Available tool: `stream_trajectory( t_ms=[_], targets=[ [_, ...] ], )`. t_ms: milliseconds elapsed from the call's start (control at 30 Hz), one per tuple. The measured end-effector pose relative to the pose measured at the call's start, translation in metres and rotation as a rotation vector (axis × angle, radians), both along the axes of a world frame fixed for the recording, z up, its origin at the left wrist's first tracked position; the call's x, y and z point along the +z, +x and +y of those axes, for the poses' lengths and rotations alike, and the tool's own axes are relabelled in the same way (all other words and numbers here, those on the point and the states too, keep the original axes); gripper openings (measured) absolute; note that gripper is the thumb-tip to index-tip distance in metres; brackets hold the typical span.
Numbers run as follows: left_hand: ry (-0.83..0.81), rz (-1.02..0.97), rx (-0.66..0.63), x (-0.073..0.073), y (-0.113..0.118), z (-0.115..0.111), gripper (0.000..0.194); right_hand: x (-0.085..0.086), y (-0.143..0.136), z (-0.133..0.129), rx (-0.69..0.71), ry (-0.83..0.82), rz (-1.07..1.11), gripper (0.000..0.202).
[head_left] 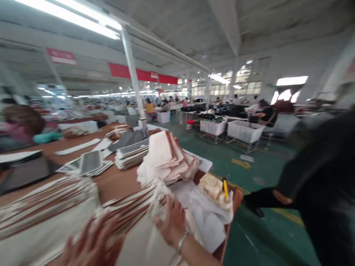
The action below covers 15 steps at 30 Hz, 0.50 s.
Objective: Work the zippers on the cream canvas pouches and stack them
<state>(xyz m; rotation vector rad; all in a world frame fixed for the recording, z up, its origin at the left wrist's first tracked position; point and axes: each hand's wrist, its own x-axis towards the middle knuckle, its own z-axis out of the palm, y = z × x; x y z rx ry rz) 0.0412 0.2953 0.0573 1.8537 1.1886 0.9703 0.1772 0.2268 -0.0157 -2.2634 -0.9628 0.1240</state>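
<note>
My left hand (93,240) is at the bottom edge, its fingers spread and blurred by motion, over the near side of a fanned stack of cream fabric pieces with brown edges (130,205). My right hand (172,221), with a bracelet at the wrist, rests on the right end of that stack, its fingers stretched out. A second layered cream stack (50,218) lies to the left. Beyond my right hand rises a pile of cream and pinkish cut pieces (163,155). Crumpled white sheeting (203,212) lies right of it.
On the brown table (111,188) lie grey-topped panels (133,151) and flat white-framed pieces (90,162). A yellow-handled tool (225,188) is by the right corner. A person in dark clothes (324,177) is close on the right. White bins (245,131) stand beyond the green floor.
</note>
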Motion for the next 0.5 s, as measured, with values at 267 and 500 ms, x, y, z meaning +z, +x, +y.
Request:
stream_trajectory(
  t_ms=[267, 500],
  targets=[
    [0.737, 0.725, -0.398, -0.096, -0.057, 0.050, 0.068, 0.105, -0.007, 0.035, 0.209, 0.382, -0.384, 0.060],
    [0.591, 0.593, -0.448, -0.128, -0.063, 0.073, 0.080, 0.051, -0.054, 0.149, 0.388, 0.200, -0.389, 0.050]
  ],
)
